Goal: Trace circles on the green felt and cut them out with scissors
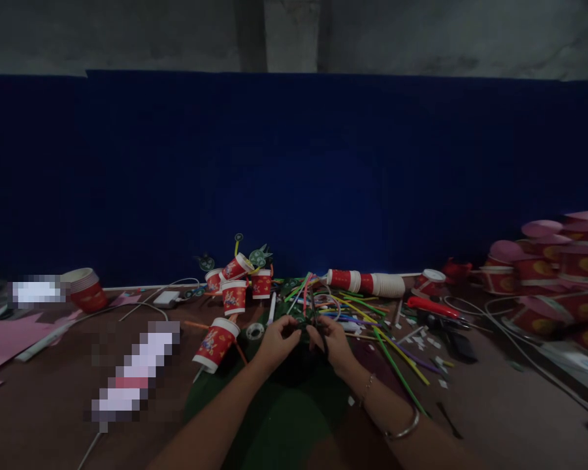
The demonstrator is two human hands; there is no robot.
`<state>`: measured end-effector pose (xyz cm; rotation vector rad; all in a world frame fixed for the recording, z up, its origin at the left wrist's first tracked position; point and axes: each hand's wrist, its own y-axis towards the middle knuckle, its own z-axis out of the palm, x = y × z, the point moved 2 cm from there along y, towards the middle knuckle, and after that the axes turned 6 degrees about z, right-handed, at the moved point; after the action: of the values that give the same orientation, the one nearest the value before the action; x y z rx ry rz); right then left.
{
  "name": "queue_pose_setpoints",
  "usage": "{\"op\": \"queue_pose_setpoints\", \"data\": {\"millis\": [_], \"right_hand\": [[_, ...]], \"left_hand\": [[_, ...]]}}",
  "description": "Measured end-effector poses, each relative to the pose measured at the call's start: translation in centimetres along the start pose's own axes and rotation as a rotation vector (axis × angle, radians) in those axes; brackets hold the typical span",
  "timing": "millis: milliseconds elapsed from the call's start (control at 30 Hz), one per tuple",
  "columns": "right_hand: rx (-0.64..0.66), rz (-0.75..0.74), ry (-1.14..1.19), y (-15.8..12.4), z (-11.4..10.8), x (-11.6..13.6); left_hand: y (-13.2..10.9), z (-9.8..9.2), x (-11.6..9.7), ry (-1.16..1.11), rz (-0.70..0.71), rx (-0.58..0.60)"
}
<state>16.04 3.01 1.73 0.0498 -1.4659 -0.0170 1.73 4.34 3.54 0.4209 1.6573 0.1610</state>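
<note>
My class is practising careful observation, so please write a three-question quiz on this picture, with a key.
1. Which forearm wears the thick silver bangle? A: left; B: right; C: neither.
2. True or false: the right hand is nearer than the left hand to the nested cups lying sideways.
3. Fill in: the tall backdrop is ____ in colour.

Key: 1. B; 2. true; 3. blue.

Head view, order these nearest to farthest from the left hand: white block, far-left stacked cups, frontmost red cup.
From the left hand:
1. Frontmost red cup, just left.
2. White block, farther left, behind.
3. Stacked cups, far left.
</note>
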Motion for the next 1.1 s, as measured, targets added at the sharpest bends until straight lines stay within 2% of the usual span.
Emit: {"op": "queue_pose_setpoints", "data": {"millis": [200, 367, 567, 833, 1000, 1100], "right_hand": [[-0.022, -0.036, 0.009, 0.1, -0.1, -0.1], [0.072, -0.006, 0.025, -0.2, 0.4, 0.1], [0.237, 0.004, -0.105, -0.5, 1.2, -0.6], [0.256, 0.044, -0.107, -0.5, 1.3, -0.9], [0.268, 0.038, -0.125, -0.5, 1.3, -0.7], [0.277, 0.036, -0.137, -0.6, 1.3, -0.6]], "left_hand": [[-0.2, 0.4, -0.2, -0.041, -0.046, 0.018], [0.0, -0.3, 0.1, -0.130, -0.083, -0.115], [0.4, -0.9, 0.7, -0.226, -0.100, -0.265], [0.1, -0.4, 0.6, -0.275, -0.126, -0.282], [0.3, -0.7, 0.4, -0.301, -0.118, -0.348], [0.2, -0.7, 0.3, -0.305, -0.132, -0.336]]}}
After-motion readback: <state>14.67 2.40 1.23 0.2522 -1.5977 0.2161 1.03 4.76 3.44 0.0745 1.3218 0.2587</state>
